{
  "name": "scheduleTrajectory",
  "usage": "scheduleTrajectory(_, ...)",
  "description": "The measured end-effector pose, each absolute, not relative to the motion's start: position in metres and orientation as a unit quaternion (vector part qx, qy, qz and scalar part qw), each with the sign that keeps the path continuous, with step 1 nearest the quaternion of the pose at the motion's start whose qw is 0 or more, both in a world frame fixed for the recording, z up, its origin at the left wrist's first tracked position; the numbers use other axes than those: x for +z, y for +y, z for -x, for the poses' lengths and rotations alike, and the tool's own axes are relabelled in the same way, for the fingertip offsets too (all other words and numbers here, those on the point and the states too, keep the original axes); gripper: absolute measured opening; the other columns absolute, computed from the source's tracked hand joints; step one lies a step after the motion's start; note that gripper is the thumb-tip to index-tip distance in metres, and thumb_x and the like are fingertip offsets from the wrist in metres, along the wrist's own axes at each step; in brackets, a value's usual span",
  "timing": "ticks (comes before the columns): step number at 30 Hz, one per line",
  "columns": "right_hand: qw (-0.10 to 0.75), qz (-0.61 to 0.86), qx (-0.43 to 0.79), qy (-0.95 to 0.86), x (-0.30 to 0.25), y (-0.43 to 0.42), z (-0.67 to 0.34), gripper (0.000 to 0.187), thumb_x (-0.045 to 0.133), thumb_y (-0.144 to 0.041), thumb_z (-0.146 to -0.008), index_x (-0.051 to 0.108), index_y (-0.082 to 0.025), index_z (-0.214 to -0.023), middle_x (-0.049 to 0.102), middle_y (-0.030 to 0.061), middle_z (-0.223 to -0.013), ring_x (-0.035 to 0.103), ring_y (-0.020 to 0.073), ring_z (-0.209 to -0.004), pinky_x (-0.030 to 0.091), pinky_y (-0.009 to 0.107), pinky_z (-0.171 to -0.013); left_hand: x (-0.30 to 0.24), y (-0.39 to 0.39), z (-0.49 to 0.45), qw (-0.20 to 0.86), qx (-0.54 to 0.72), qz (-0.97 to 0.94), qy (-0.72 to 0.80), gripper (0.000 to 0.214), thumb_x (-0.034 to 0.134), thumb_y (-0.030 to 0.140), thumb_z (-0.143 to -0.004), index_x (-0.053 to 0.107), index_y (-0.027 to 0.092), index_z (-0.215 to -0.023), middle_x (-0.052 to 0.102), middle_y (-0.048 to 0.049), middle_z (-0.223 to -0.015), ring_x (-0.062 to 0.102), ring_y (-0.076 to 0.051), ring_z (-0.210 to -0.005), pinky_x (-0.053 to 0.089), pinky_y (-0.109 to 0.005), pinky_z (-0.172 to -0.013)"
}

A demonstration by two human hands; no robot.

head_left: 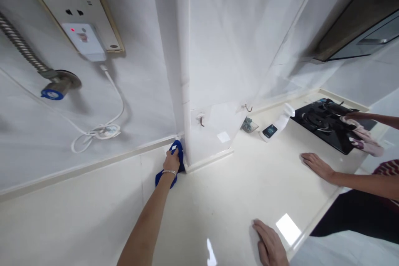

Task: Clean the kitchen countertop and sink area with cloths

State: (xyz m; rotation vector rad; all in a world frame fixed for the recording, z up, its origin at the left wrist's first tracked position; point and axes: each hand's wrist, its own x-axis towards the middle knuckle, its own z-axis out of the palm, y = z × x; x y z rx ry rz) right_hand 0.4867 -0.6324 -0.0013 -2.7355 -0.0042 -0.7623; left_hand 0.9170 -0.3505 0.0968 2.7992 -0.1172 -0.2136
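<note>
My left hand (172,162), with a bracelet at the wrist, presses a dark blue cloth (180,162) into the corner where the countertop (215,199) meets the tiled wall and a projecting column. Its fingers are closed over the cloth, and part of the cloth spreads out beneath the wrist. My right hand (270,243) rests on the countertop near its front edge, fingers stretched out and holding nothing. Only part of that hand shows at the bottom of the view.
At right, a co-worker's hand (318,167) lies on the counter; their other hand holds a pinkish cloth (363,135) at the black gas stove (318,122). A white bottle (278,122) stands nearby. Hooks, a socket (75,12), a cable and a valve (57,87) line the wall.
</note>
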Motion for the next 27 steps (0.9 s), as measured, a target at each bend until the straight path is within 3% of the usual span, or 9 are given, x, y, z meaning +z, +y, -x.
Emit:
scheduleTrajectory(7,0.182,0.947,-0.264,0.025,-0.01,-0.628,-0.488,0.049,0.046,-0.014,-0.093,0.055,-0.025,-0.14,0.065,0.0083,-0.136,0.064,0.0255,-0.123,0.057,0.045,-0.101,0.091,-0.347,-0.825,0.173,-0.054,-0.98,-0.086,0.044,0.037,0.027,-0.1,0.052,0.021,-0.141,0.055,-0.0152,-0.14,0.064,-0.021,-0.112,0.058,-0.038,-0.094)
scheduleTrajectory(11,0.188,0.942,-0.276,0.028,-0.012,-0.626,-0.489,0.049,0.045,-0.011,-0.092,0.057,-0.024,-0.138,0.065,0.0084,-0.135,0.064,0.0245,-0.122,0.057,0.045,-0.101,0.081,-0.346,-0.758,0.165,-0.032,-0.978,-0.122,0.043,0.038,0.027,-0.097,0.064,0.03,-0.131,0.063,-0.0128,-0.127,0.067,-0.024,-0.109,0.06,-0.038,-0.091)
scheduleTrajectory(16,0.199,0.934,-0.295,0.044,-0.01,-0.624,-0.491,0.048,0.043,-0.01,-0.092,0.059,-0.024,-0.135,0.067,0.0092,-0.132,0.065,0.025,-0.119,0.057,0.047,-0.101,0.062,-0.369,-0.706,0.165,0.033,-0.978,-0.119,0.054,0.021,0.029,-0.099,0.057,0.026,-0.139,0.063,-0.0164,-0.128,0.064,-0.025,-0.119,0.059,-0.043,-0.101)
scheduleTrajectory(21,0.212,0.93,-0.295,0.05,-0.008,-0.622,-0.491,0.049,0.044,-0.009,-0.09,0.059,-0.024,-0.135,0.067,0.009,-0.132,0.065,0.025,-0.118,0.057,0.047,-0.1,0.052,-0.433,-0.684,0.148,0.006,-0.934,-0.325,0.042,0.037,0.028,-0.098,0.069,0.036,-0.123,0.066,-0.0107,-0.128,0.064,-0.022,-0.118,0.056,-0.038,-0.103)
scheduleTrajectory(25,0.211,0.931,-0.296,0.043,-0.008,-0.622,-0.492,0.052,0.044,-0.005,-0.088,0.057,-0.023,-0.135,0.066,0.0085,-0.132,0.063,0.024,-0.118,0.057,0.044,-0.099,0.056,-0.487,-0.703,0.12,-0.009,-0.892,-0.436,0.048,0.038,0.021,-0.098,0.061,0.047,-0.132,0.064,-0.0059,-0.13,0.061,-0.019,-0.119,0.053,-0.038,-0.104)
scheduleTrajectory(27,0.211,0.93,-0.298,0.038,-0.008,-0.623,-0.492,0.052,0.045,-0.005,-0.087,0.057,-0.023,-0.135,0.066,0.0084,-0.132,0.063,0.0238,-0.118,0.058,0.044,-0.098,0.06,-0.503,-0.729,0.104,-0.007,-0.892,-0.439,0.053,0.038,0.015,-0.097,0.056,0.045,-0.137,0.061,-0.0052,-0.134,0.059,-0.019,-0.121,0.052,-0.038,-0.104)
